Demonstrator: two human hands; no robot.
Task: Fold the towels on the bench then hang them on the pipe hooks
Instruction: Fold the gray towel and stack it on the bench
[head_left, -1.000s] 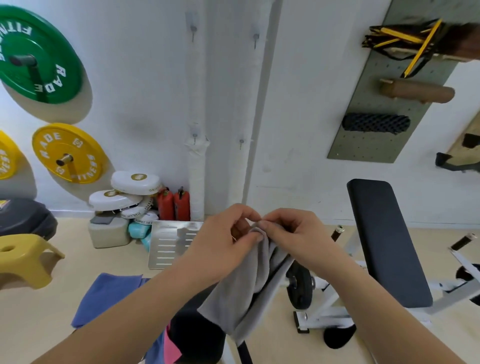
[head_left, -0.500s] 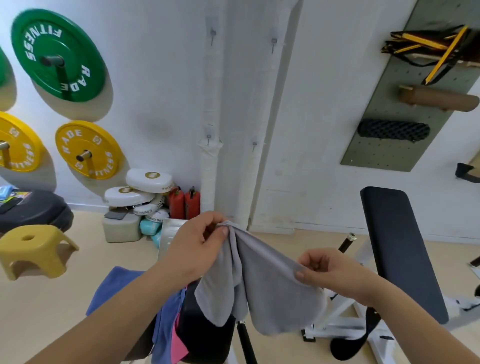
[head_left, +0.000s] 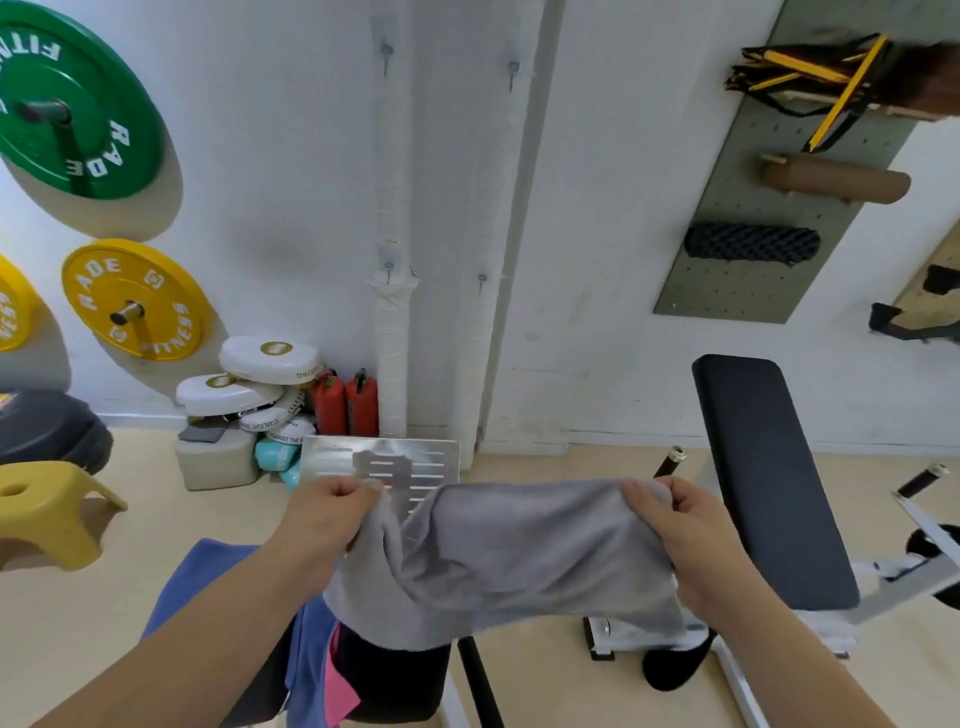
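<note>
A grey towel (head_left: 519, 561) hangs doubled and stretched wide between my hands above the near bench (head_left: 395, 675). My left hand (head_left: 332, 514) pinches its left upper corner, and my right hand (head_left: 675, 525) grips its right upper edge. A blue towel (head_left: 208, 577) and a pink one (head_left: 337, 691) lie draped over the near bench below. Two white wrapped pipes (head_left: 392, 208) run up the wall ahead, each with small metal hooks (head_left: 387, 52); all visible hooks are bare.
A second black bench (head_left: 769, 478) on a white frame stands at the right. A metal plate (head_left: 379, 462), red canisters, white pads and a yellow stool (head_left: 47, 509) sit on the floor. Weight plates hang on the left wall, a pegboard with rollers on the right.
My hands were together at the towel's top edge a second ago. They have moved apart, the right hand sliding right, so the towel now spans wide between them.
</note>
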